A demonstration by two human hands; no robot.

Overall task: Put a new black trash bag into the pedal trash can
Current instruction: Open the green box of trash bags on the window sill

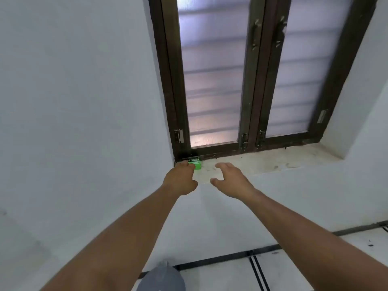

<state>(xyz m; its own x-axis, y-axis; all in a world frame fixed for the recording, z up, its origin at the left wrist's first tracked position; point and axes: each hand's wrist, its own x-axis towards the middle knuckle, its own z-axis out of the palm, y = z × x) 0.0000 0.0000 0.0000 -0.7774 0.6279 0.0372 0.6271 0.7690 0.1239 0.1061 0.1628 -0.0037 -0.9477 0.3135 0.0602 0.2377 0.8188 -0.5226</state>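
A small green box [196, 164] lies in the left corner of the window sill [273, 162], against the dark window frame. My left hand [180, 179] reaches up to it; the fingertips touch the box's left end and the thumb stays below the sill's edge, off the box. My right hand [231, 179] hovers over the sill just right of the box, fingers spread, holding nothing. The grey domed lid of the pedal trash can [161, 279] shows at the bottom, between my forearms. No black bag is in sight.
A dark brown two-leaf window [249, 80] with frosted panes stands shut behind the sill. White walls run on both sides and below the sill. A white tiled floor with black lines [294, 267] lies at the lower right.
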